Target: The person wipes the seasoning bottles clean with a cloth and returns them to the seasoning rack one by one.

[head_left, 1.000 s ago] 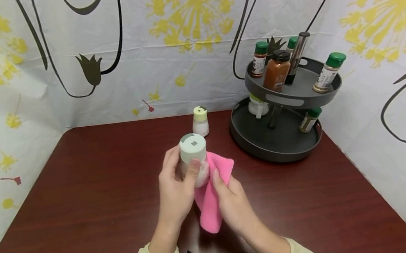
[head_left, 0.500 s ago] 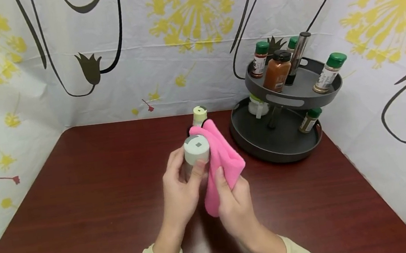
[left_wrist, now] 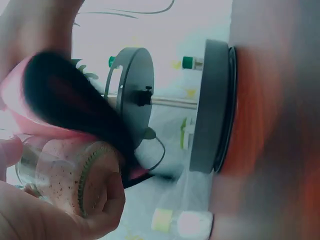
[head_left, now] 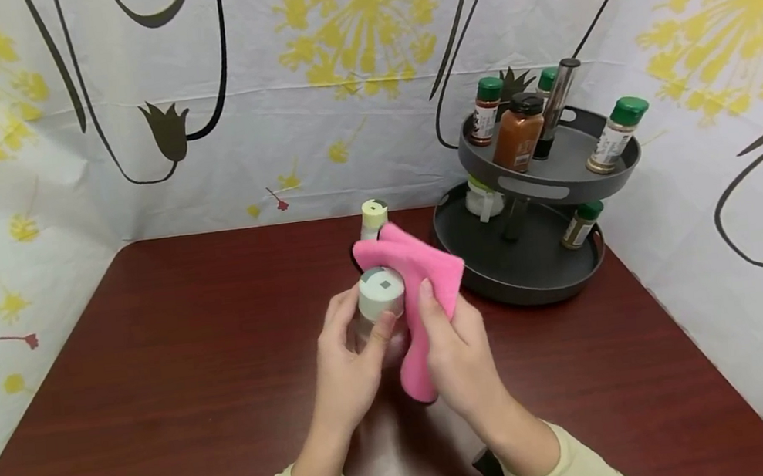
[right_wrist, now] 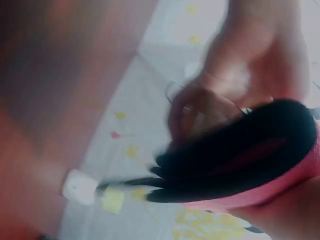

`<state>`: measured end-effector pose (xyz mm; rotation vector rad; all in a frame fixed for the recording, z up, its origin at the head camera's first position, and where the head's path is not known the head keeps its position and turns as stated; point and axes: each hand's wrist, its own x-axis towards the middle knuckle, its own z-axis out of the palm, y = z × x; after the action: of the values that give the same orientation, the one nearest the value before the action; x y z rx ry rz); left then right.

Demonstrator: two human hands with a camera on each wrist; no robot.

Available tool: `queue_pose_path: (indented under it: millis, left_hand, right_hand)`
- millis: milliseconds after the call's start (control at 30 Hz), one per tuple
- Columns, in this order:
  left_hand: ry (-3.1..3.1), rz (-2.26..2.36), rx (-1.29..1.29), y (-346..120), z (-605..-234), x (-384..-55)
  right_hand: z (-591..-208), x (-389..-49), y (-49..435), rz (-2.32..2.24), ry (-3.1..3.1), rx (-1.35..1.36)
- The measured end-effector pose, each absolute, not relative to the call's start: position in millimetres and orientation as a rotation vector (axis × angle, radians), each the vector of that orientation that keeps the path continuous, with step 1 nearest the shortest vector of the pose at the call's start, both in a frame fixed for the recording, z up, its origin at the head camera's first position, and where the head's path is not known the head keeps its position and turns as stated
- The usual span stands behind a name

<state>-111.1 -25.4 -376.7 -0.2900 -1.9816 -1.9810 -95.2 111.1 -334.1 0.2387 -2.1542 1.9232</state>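
My left hand (head_left: 346, 362) grips a clear glass jar (left_wrist: 60, 167) with a white lid (head_left: 381, 288); the jar is lifted above the table. Specks show across its glass in the left wrist view, and fingers curl round its base. A folded pink cloth (head_left: 415, 261) with a dark underside (right_wrist: 235, 155) is pinched in my right hand (head_left: 459, 350). The cloth lies against the jar's right side and passes behind its lid. In the right wrist view, blur and the cloth hide most of the jar.
Behind the cloth, a small white shaker with a yellow cap (head_left: 374, 214) stands near the table's back edge. A dark two-tier turntable (head_left: 532, 278) at the back right carries several green-capped spice bottles and an orange bottle (head_left: 519, 134). A patterned sheet (head_left: 209, 194) hangs behind the brown table (head_left: 180, 383).
Both hands have shifted right, and the jar has come slightly nearer the person. The cloth has risen from below the jar's right side to reach behind its lid.
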Motion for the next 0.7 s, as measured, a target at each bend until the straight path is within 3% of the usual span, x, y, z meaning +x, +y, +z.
queue_pose_path:
  millis: [167,433,700]
  left_hand:
    - [-1.933,-1.978,-0.335,-21,-376,-108]
    - [-1.906,-1.86,-0.259,-27,-365,-111]
    - [-2.026,-1.925,-0.24,-21,-373,-108]
  right_hand:
    - [-339,-93,105,1.902,-2.023,0.271]
    - [-373,-96,101,2.009,-2.253,0.1]
    - [-344,-96,109,2.04,-2.148,0.176]
